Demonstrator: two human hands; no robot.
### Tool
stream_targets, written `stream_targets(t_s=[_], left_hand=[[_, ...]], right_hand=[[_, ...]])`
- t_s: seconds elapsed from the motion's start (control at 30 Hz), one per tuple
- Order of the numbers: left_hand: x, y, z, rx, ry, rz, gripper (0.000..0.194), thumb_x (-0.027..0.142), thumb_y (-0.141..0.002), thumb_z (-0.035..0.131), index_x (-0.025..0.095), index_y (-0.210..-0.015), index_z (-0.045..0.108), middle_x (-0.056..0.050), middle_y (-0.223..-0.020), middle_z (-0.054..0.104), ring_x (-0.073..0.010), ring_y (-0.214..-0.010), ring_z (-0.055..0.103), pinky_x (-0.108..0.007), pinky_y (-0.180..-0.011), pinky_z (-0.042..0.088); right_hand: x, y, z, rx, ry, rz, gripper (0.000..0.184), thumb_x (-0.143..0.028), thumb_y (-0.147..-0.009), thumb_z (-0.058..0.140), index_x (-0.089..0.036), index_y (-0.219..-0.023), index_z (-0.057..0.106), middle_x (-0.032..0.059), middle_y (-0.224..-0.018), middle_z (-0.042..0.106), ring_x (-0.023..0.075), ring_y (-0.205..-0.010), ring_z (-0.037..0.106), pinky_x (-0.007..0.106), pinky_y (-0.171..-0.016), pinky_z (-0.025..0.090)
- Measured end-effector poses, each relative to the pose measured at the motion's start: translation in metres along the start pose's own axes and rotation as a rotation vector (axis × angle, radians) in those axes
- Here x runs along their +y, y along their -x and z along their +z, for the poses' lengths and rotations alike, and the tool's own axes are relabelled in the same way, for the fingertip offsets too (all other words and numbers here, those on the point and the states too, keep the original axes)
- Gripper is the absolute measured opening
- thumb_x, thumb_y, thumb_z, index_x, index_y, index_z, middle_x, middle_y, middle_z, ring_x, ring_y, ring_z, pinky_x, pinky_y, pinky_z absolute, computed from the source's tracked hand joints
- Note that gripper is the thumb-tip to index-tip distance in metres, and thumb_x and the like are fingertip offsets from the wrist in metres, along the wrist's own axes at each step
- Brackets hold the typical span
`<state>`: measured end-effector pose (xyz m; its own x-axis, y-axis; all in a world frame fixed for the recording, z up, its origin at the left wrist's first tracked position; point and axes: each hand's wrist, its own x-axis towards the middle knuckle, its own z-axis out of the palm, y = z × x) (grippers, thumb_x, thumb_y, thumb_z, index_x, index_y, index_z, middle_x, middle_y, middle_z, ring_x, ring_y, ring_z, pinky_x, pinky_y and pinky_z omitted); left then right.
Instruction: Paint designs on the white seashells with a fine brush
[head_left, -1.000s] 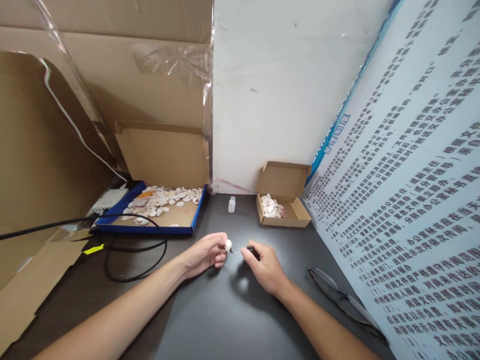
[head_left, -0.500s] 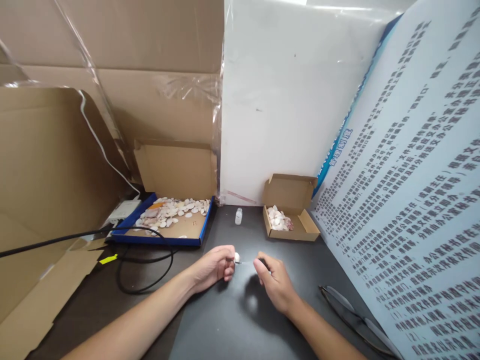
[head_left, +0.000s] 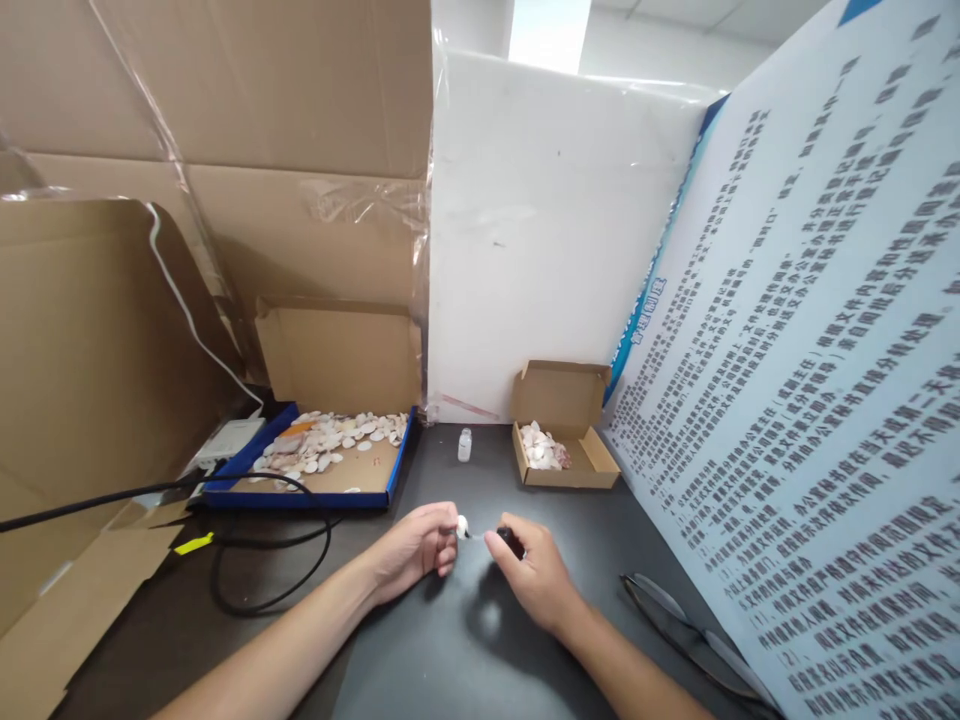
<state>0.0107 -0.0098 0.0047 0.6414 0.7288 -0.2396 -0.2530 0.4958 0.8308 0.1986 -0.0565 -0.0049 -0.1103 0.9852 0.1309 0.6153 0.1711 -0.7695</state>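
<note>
My left hand [head_left: 421, 548] is closed, pinching a small white shell [head_left: 462, 526] between thumb and fingertips. My right hand [head_left: 534, 568] is wrapped round a brush with a black handle [head_left: 511, 541], which looks like a bottle cap. Its thin pale stem points left, and the dark tip is at the shell's lower edge; whether it touches cannot be told. Beyond both hands a small clear bottle [head_left: 465, 446] stands upright on the dark grey mat [head_left: 427, 650].
At back left, a blue-edged open box [head_left: 388, 500] holds many shells [head_left: 330, 440]. A smaller cardboard box [head_left: 600, 472] with shells [head_left: 541, 446] stands back right. A black cable [head_left: 315, 560] loops at left. Glasses [head_left: 686, 640] lie right, beside a printed board [head_left: 810, 400].
The camera view has tilted up and shifted slightly. More of the black handle shows in my right hand, and the brush tip now meets the shell's lower edge in view. Both grips stay closed.
</note>
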Motion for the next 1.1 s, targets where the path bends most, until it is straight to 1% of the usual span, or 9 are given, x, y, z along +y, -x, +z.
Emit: stream_targets(t_s=[0.17,0.3,0.37,0.43,0.53,0.7,0.87,1.03,1.1], left_hand=[[-0.0003,0.0007,-0.0001,-0.010,-0.013,0.012,0.029,0.029,-0.075,0.066,0.016,-0.071,0.041,0.004,-0.061,0.043,-0.0068,-0.049,0.039,-0.021,-0.048,0.032],[-0.0003,0.0005,-0.0014,-0.013,-0.010,0.002,0.028,0.029,-0.076,0.065,0.016,-0.071,0.041,0.003,-0.062,0.043,-0.0067,-0.050,0.040,-0.021,-0.048,0.033],[-0.0004,0.0000,-0.0019,-0.017,-0.007,-0.002,0.027,0.028,-0.076,0.065,0.016,-0.072,0.041,0.003,-0.062,0.042,-0.0066,-0.050,0.040,-0.021,-0.048,0.033],[-0.0008,-0.0004,-0.0023,-0.019,-0.014,0.002,0.027,0.028,-0.077,0.064,0.016,-0.072,0.040,0.003,-0.061,0.043,-0.0067,-0.050,0.040,-0.021,-0.048,0.033],[-0.0016,-0.0008,-0.0029,-0.022,-0.019,0.009,0.026,0.028,-0.079,0.063,0.017,-0.072,0.041,0.003,-0.061,0.042,-0.0069,-0.050,0.040,-0.021,-0.048,0.033],[-0.0015,-0.0007,-0.0037,-0.021,-0.005,0.004,0.027,0.027,-0.078,0.065,0.017,-0.073,0.040,0.004,-0.062,0.042,-0.0065,-0.050,0.040,-0.021,-0.049,0.033],[0.0000,0.0002,-0.0023,-0.027,-0.011,0.001,0.028,0.029,-0.079,0.064,0.017,-0.073,0.039,0.004,-0.060,0.041,-0.0066,-0.050,0.040,-0.020,-0.049,0.032],[0.0002,0.0002,-0.0006,-0.011,0.000,0.003,0.030,0.028,-0.076,0.067,0.017,-0.073,0.040,0.004,-0.062,0.041,-0.0063,-0.050,0.039,-0.021,-0.048,0.032],[0.0000,0.0002,-0.0009,-0.012,0.002,0.003,0.030,0.029,-0.077,0.066,0.017,-0.072,0.039,0.004,-0.062,0.041,-0.0062,-0.050,0.039,-0.021,-0.049,0.031]], right_hand=[[0.0007,-0.0014,-0.0011,0.037,-0.055,-0.028,0.064,-0.064,-0.087,0.034,-0.003,-0.068,0.042,0.0020,-0.065,0.041,-0.0030,-0.062,0.029,0.008,-0.059,0.021],[-0.0001,-0.0017,-0.0012,-0.007,-0.004,0.015,0.061,-0.061,-0.086,0.037,-0.003,-0.068,0.042,0.0015,-0.064,0.041,-0.0034,-0.061,0.027,0.009,-0.058,0.017],[-0.0003,-0.0013,-0.0014,-0.008,0.006,0.028,0.061,-0.060,-0.086,0.037,-0.003,-0.066,0.041,0.0017,-0.063,0.040,-0.0033,-0.060,0.026,0.010,-0.057,0.016],[-0.0003,-0.0005,-0.0016,0.006,-0.021,0.009,0.063,-0.062,-0.086,0.034,-0.003,-0.066,0.040,0.0018,-0.063,0.040,-0.0033,-0.060,0.027,0.009,-0.058,0.018],[0.0000,0.0001,-0.0013,0.003,-0.044,-0.017,0.063,-0.064,-0.086,0.034,-0.004,-0.069,0.044,0.0017,-0.066,0.042,-0.0035,-0.062,0.030,0.008,-0.059,0.020],[0.0013,-0.0004,-0.0009,-0.006,0.012,0.022,0.061,-0.060,-0.086,0.038,-0.003,-0.065,0.044,0.0016,-0.063,0.042,-0.0035,-0.060,0.026,0.010,-0.058,0.016],[-0.0001,0.0003,-0.0022,-0.008,-0.035,0.005,0.063,-0.064,-0.087,0.034,-0.004,-0.071,0.046,0.0012,-0.066,0.044,-0.0038,-0.062,0.030,0.008,-0.060,0.020],[0.0010,-0.0003,-0.0010,-0.005,0.036,0.050,0.061,-0.061,-0.087,0.037,-0.003,-0.069,0.046,0.0014,-0.065,0.044,-0.0037,-0.061,0.028,0.009,-0.058,0.016],[0.0012,-0.0003,-0.0013,0.005,0.011,0.030,0.062,-0.062,-0.087,0.035,-0.003,-0.069,0.046,0.0015,-0.065,0.044,-0.0036,-0.061,0.028,0.009,-0.058,0.018]])
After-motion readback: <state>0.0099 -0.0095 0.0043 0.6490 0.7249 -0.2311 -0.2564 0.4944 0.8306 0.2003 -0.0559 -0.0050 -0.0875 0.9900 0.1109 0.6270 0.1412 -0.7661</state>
